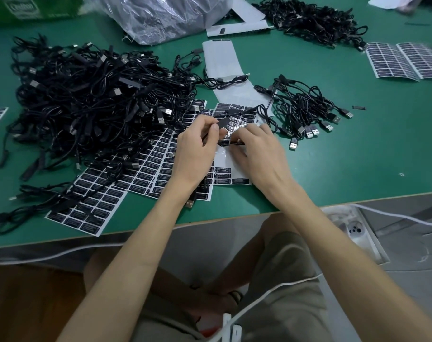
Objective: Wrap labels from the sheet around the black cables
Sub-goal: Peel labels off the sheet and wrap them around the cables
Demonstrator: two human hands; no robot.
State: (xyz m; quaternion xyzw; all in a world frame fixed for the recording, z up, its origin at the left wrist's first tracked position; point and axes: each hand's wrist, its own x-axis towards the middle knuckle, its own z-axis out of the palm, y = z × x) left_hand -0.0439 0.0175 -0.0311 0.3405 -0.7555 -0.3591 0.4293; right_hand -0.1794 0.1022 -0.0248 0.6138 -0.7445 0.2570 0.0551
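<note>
My left hand [197, 149] pinches the flat black module of a cable [222, 123] between thumb and fingers, just above a label sheet [231, 178]. My right hand [255, 150] rests on that sheet with curled fingers and pinches a black label [228, 142] at its edge; the fingertips are hidden. More sheets of black labels [140, 169] spread out to the left under a big heap of black cables [86, 102]. A smaller bundle of cables with USB plugs [306, 107] lies to the right.
Used white backing strips [221, 62] lie behind the hands. A clear plastic bag [160, 16] and a green box [34, 8] stand at the back. Another cable pile [311, 18] and label sheets [405, 60] lie far right. The table edge [308, 206] runs close to my lap.
</note>
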